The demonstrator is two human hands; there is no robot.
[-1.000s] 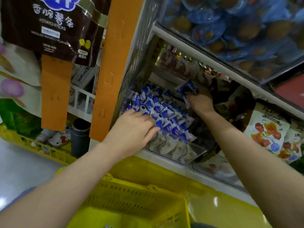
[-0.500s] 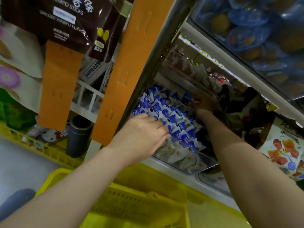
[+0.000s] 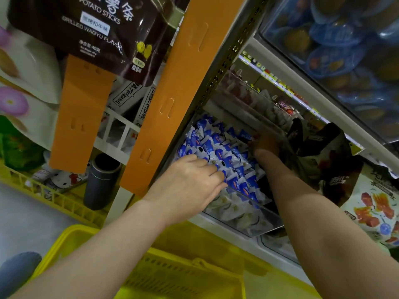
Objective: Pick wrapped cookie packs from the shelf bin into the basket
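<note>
Below my arms sits the yellow slatted plastic basket [image 3: 168, 275]. My left hand [image 3: 190, 188] lies flat, fingers together, on the blue-and-white wrapped cookie packs [image 3: 224, 156] in the clear plastic shelf bin [image 3: 254, 221], nearer its front. My right hand [image 3: 266, 143] reaches deeper in; I cannot tell its grip.

Both hands in clear shelf bin [image 3: 254, 221]: left hand [image 3: 187, 188] flat on blue-white cookie packs [image 3: 218, 149], right hand [image 3: 266, 144] at back; yellow basket [image 3: 183, 275] below.
</note>
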